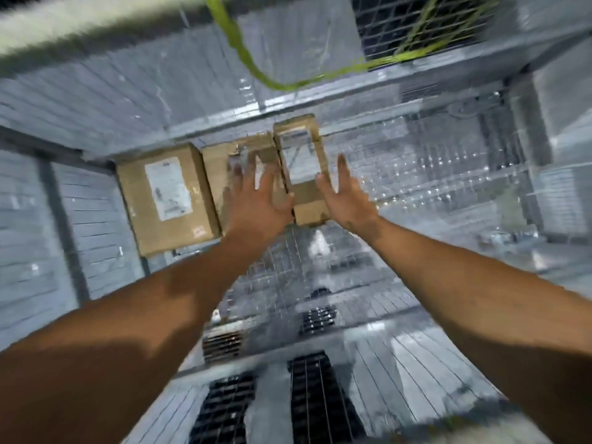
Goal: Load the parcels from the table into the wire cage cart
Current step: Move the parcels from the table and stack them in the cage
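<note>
I look down into the wire cage cart (432,174). Three brown cardboard parcels lie in a row against its far wall. The left parcel (166,197) carries a white label. The middle parcel (221,168) is partly hidden by my left hand (256,200). A narrow tall parcel (302,168) with a clear taped strip stands on the right of the row. My left hand, fingers straight and spread, lies against the narrow parcel's left side. My right hand (349,197) is beside its right side with straight fingers; whether it touches is unclear. The picture is motion-blurred.
A green strap (243,56) hangs in a loop over the cart's far wall. The mesh floor to the right of the parcels (448,193) and in front of them (304,267) is bare. Cage walls rise on the left (48,219) and right (560,187).
</note>
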A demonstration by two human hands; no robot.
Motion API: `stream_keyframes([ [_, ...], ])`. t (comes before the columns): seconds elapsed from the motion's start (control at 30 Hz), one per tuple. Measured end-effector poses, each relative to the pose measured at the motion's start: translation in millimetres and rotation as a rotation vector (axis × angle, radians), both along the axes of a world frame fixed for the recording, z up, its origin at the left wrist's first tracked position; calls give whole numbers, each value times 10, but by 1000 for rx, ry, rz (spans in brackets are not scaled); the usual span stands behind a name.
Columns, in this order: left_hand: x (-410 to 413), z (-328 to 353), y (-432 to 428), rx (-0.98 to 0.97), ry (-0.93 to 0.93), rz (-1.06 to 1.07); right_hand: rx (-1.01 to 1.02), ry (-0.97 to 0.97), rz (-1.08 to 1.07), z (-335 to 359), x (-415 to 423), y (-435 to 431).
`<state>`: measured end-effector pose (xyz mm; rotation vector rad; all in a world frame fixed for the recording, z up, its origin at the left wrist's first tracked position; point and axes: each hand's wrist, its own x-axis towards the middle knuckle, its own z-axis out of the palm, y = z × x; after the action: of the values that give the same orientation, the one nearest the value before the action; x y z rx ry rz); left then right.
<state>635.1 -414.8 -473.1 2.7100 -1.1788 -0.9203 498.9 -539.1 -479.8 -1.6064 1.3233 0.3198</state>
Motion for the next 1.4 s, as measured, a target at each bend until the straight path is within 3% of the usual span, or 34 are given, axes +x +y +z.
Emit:
stream_keyframes([
  [0.17,-179,1342,355,-131,-6,-103,-140,29,25,1249,-480,336],
  [0.4,-725,2644,1103,-383,150,-163,-277,-38,-223,3062,-1289,1308],
  [0.5,-1062,3314,1449,-397,296,-212,-394,62,-359,3720,-1661,1990],
  [0.63,-1468,3955,1880,-429,364,-476,-470,250,-575,4361,-2113,2989],
  [0.83,-2379,4562,2398,-461,379,-906,-613,410,-965,5019,-3034,4540],
  [1.1,-4316,5380,3724,-487,502,-1385,-851,418,-1495,5670,-4429,6694],
  [1.27,-5409,5684,4724,-480,601,-1579,-865,417,-1764,5942,-5009,7958],
  [1.4,-6010,5909,5355,-507,748,-1601,-928,459,-1877,6176,-5373,8600],
])
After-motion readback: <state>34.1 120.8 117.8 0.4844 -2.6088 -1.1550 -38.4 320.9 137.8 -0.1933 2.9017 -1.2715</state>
